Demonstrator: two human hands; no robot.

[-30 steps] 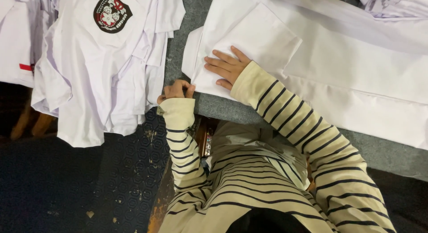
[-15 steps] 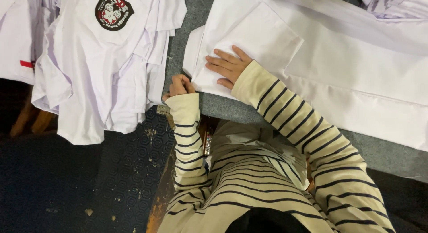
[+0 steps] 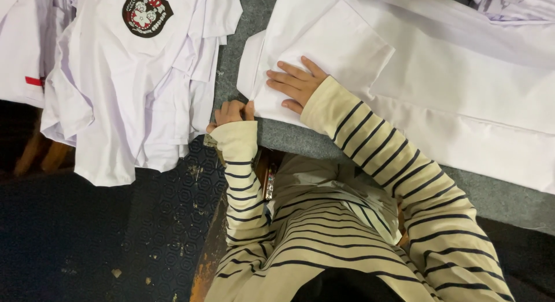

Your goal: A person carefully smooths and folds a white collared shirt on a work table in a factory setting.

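Observation:
A white shirt (image 3: 439, 76) lies spread on the grey table (image 3: 324, 143) in the head view. My right hand (image 3: 296, 84) rests flat on the shirt's folded near corner, fingers apart, pressing the cloth down. My left hand (image 3: 231, 113) is at the table's edge, fingers curled on the lower corner of that same white cloth. Both my sleeves are cream with dark stripes.
A pile of white shirts (image 3: 139, 88), the top one with a round dark badge (image 3: 147, 12), hangs over the table's left edge. More white cloth (image 3: 514, 1) lies at the far right. Dark patterned floor (image 3: 104, 244) is below left.
My left hand has shifted slightly right along the table edge and closed on the shirt's corner. My right hand has stayed pressed on the cloth.

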